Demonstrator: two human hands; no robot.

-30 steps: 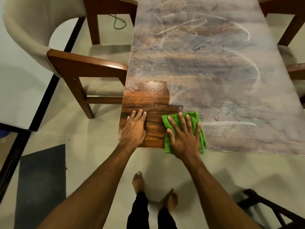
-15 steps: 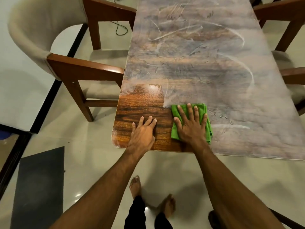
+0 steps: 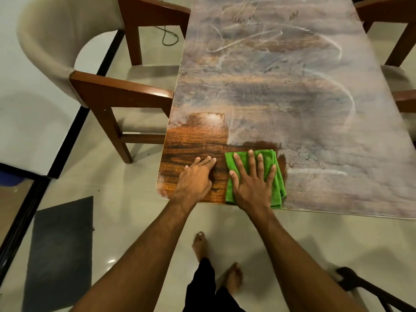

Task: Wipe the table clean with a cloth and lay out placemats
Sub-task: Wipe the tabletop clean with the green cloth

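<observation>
Pressed flat under the right hand: a folded green cloth, lying at the near edge of the table, a little in from the table's near left corner. Spread wide over it, fingers straight, palm down, pinching nothing. Resting just left of the cloth on bare brown wood of the same table: the left hand, fingers straight and close together, holding nothing. Soft and light by the look, limp once lifted, likely to bunch or unfold if pushed from one edge; best driven with a flat palm over the middle, as now, or picked up by pinching the folded stack at a corner. Probably some drag on the filmy surface, so steady downward pressure rather than a fast shove. Roughly rectangular, long axis running from the table's near edge toward its far end, near short edge about flush with the table's near edge. Beyond and right of the cloth, across most of the table: a grey smeared film, so wiping judged barely begun. No placemats in view.
</observation>
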